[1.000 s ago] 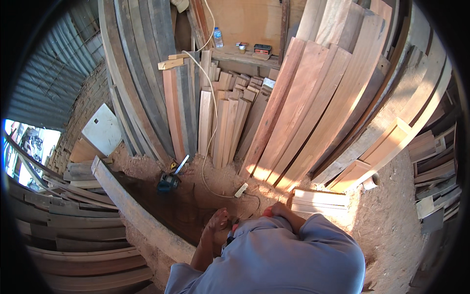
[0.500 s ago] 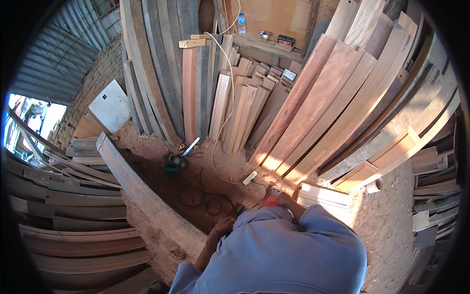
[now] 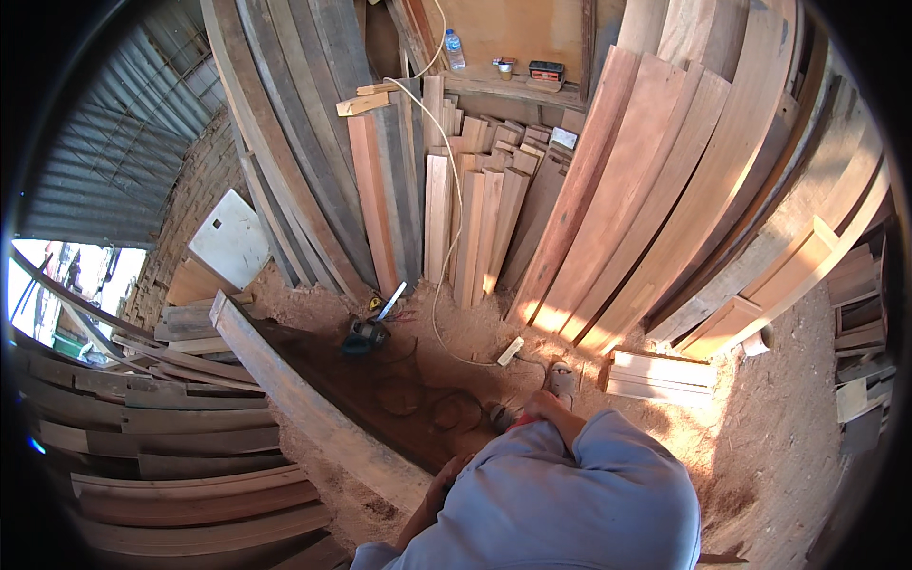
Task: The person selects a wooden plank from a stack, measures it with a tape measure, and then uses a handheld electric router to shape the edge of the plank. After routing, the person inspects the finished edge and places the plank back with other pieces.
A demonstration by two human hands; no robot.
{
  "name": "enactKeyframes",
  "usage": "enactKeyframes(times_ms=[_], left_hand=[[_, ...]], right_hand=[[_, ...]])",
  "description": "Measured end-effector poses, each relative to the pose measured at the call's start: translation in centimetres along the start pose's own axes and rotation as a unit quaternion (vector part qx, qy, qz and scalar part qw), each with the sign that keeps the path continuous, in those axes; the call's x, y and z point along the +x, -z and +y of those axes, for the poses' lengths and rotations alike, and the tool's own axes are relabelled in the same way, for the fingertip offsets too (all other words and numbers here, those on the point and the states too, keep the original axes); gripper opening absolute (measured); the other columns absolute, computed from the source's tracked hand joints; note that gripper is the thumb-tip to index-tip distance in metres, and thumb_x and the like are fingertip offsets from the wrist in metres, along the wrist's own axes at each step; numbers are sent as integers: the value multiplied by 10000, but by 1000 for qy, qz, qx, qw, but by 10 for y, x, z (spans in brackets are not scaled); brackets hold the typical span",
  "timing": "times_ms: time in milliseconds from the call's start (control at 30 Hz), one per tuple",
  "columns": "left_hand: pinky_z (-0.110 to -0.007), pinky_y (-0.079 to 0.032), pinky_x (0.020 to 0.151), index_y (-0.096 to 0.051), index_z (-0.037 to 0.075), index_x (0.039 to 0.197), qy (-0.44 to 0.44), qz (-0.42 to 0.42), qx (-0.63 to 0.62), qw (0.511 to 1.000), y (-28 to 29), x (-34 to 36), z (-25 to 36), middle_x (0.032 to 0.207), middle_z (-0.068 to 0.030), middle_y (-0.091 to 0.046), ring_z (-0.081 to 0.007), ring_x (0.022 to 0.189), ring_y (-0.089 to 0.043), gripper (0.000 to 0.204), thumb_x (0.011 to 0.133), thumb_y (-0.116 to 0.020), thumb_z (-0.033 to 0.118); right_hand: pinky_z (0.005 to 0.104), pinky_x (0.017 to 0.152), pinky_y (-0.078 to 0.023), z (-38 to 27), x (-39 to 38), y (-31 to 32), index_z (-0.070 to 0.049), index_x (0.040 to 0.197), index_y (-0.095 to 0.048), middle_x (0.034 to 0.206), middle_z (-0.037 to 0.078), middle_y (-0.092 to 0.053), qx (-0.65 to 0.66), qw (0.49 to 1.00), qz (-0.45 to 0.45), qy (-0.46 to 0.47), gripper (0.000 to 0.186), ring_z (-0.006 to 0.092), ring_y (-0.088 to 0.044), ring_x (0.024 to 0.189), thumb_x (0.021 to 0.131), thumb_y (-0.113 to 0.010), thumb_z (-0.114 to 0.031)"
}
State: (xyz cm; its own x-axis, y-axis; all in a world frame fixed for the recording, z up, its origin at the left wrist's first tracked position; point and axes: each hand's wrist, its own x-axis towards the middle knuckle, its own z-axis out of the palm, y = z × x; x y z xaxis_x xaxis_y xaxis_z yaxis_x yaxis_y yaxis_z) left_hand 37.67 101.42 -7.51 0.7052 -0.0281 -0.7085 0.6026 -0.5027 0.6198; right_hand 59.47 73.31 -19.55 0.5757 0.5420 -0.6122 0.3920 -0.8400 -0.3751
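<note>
My left hand (image 3: 454, 467) is low beside my body, next to the near end of a long thick plank (image 3: 313, 404). My shirt partly covers it, and its fingers cannot be made out. Ahead of my body, my right hand (image 3: 548, 408) is by my leg, close to some red cloth (image 3: 523, 421); its fingers are also unclear. Past the plank, a teal-and-black power tool (image 3: 365, 336) sits on the dusty floor, with a pale flat strip (image 3: 392, 301) slanting up beside it. Dark cable loops (image 3: 456, 411) lie between the tool and my feet.
Tall boards (image 3: 608, 190) lean along the back and right. Curved-looking stacked planks (image 3: 190, 484) fill the left. A white cable (image 3: 437, 313) runs down to a pale block (image 3: 510, 351) on the floor. Short battens (image 3: 660, 378) lie right of my foot (image 3: 561, 379). A bottle (image 3: 454, 49) stands on the shelf.
My view has shifted, so most of the scene sits lower and further right. Both my feet now show more clearly. Both hands stay close to my body; the tool and plank look unmoved.
</note>
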Motion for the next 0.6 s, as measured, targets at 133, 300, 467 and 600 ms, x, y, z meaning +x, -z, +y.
enactKeyframes(times_ms=[133,300,467,600], left_hand=[[-410,-500,997,-719,50,1166,-20,-18,80,996,10,7,15,1199,-214,-701,-324,1153,-659,353,1003,-514,288],[-442,-539,936,-722,41,1145,0,15,81,997,25,25,0,1159,-221,-712,-356,1113,-688,425,958,-565,389],[-453,-572,855,-722,34,1114,64,18,50,997,14,36,58,1056,-184,-743,-367,1014,-717,405,904,-625,366],[-451,-570,841,-719,35,1103,52,6,64,997,18,47,60,1043,-181,-741,-364,996,-716,396,900,-626,362]], right_hand=[[438,850,-582,10,0,-2,-76,978,-798,1071,164,-756,26,999,-22,-28,250,333,-721,1036,820,-671,-222],[433,847,-580,14,-15,55,-82,974,-794,1062,160,-756,40,998,-24,-51,251,322,-723,1013,827,-678,-248],[429,843,-579,50,-40,67,-87,970,-790,1053,157,-756,70,992,-18,-104,254,311,-725,991,834,-685,-273],[425,841,-578,51,-43,69,-91,967,-786,1046,154,-757,101,988,-18,-119,258,302,-726,973,840,-690,-294]])
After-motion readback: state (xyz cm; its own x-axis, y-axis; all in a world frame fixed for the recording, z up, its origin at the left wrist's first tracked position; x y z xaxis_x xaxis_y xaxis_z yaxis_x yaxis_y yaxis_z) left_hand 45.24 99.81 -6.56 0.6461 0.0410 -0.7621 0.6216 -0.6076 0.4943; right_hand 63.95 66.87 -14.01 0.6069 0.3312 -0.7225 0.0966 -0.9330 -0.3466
